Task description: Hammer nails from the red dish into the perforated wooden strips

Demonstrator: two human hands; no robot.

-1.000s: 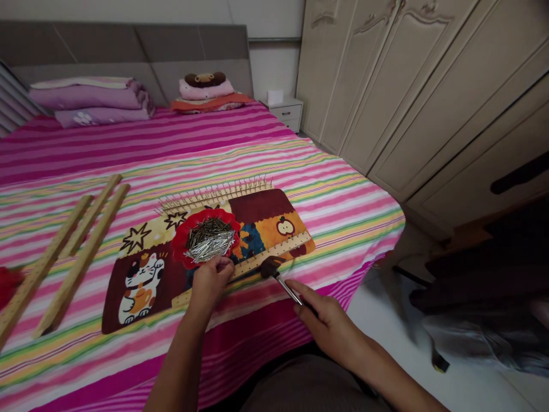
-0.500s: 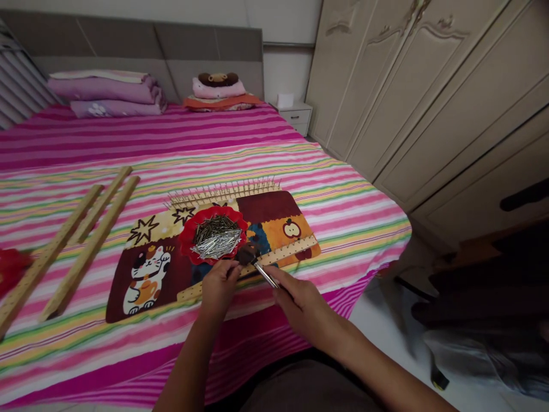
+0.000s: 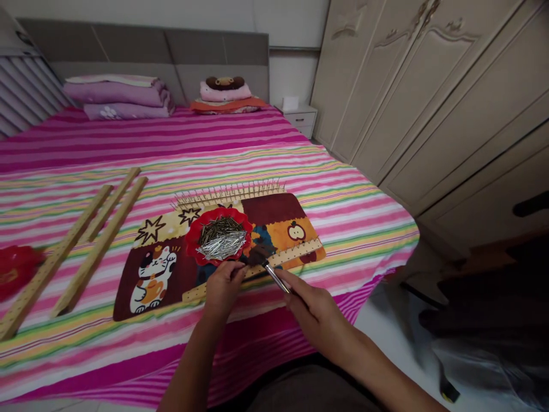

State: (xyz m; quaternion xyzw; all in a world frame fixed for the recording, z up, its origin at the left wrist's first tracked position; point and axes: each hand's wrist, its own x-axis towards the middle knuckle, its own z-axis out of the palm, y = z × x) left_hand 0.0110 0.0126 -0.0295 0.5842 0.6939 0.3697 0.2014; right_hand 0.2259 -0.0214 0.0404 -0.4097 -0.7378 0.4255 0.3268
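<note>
Hammer with a dark head and shiny metal shaft (image 3: 271, 271) sits just beside the pinched fingertips of a left hand (image 3: 223, 289), having come in from farther right within the past second and eased slightly away in the last half-second. The shift suggests light tapping, with work centred on the middle of a long, flat, pale wooden strip (image 3: 295, 251) dotted with small dark marks. The right hand (image 3: 319, 315) is wrapped around the hammer's handle; the left thumb and fingers press together at the strip, though whether a nail stands between them cannot be told. The strip lies slantwise along the near edge of a smooth, round-cornered patchwork mat (image 3: 270, 209) printed with a cat and an apple. Close by, a red bowl with a scalloped rim (image 3: 193, 237) holds slender metal nails (image 3: 221, 240), some dull brassy, some bright silver. Beyond, a second pale wooden strip (image 3: 206, 199) bristles with thin spikes. At left, squared wooden bars (image 3: 103, 243) lie on a striped pink-and-white bedcover (image 3: 364, 217).
</note>
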